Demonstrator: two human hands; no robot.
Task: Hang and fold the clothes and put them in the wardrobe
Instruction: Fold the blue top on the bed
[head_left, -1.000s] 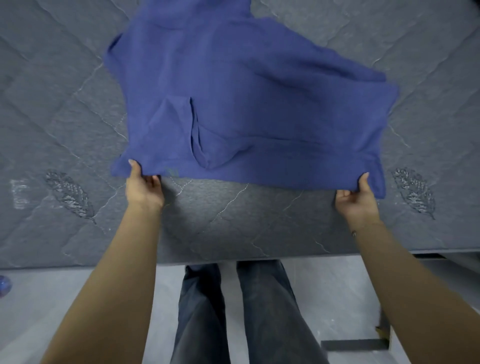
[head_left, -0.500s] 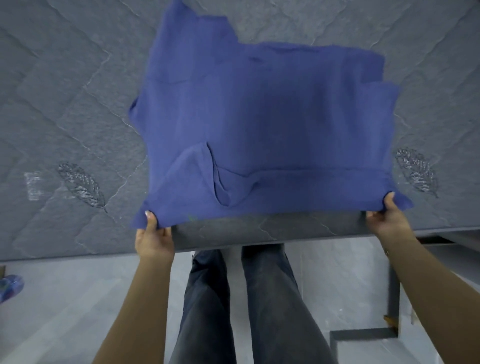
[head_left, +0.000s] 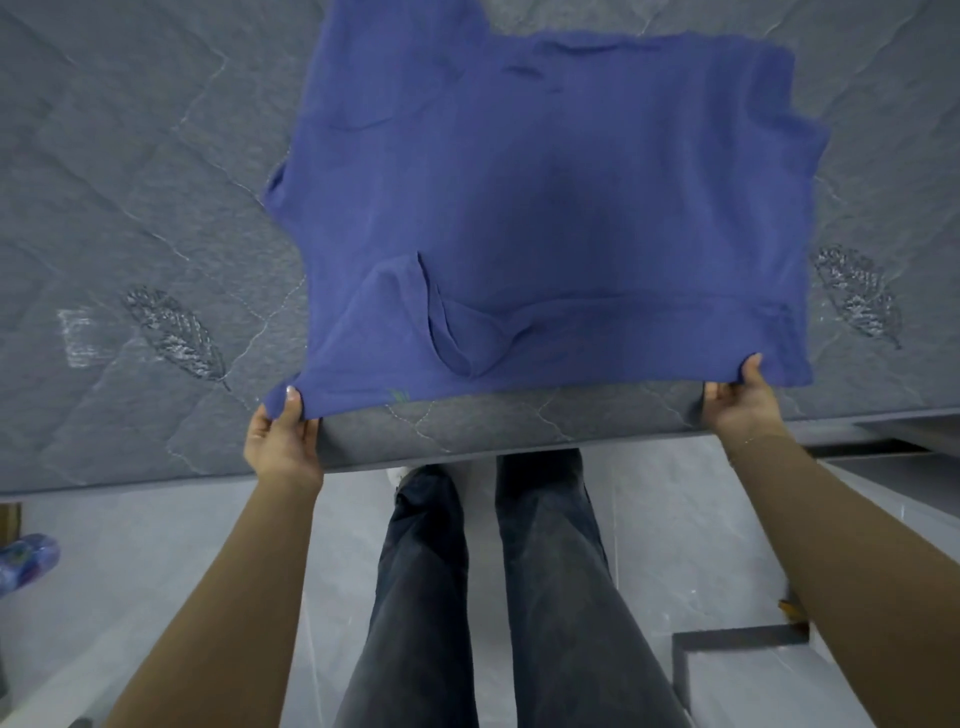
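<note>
A blue shirt is spread nearly flat over the grey quilted mattress, its near part folded over with a loose flap near the middle. My left hand pinches the near left corner of the shirt, thumb on top. My right hand pinches the near right corner the same way. Both corners sit just above the mattress's near edge. The wardrobe is out of view.
I stand close to the mattress edge, my legs in dark jeans on a pale tiled floor. A blue patterned object lies on the floor at the far left. A grey box-like block sits at the lower right.
Both hands have drawn the shirt's near edge toward me, down to the mattress edge. The cloth has settled flatter and squarer over the mattress.
</note>
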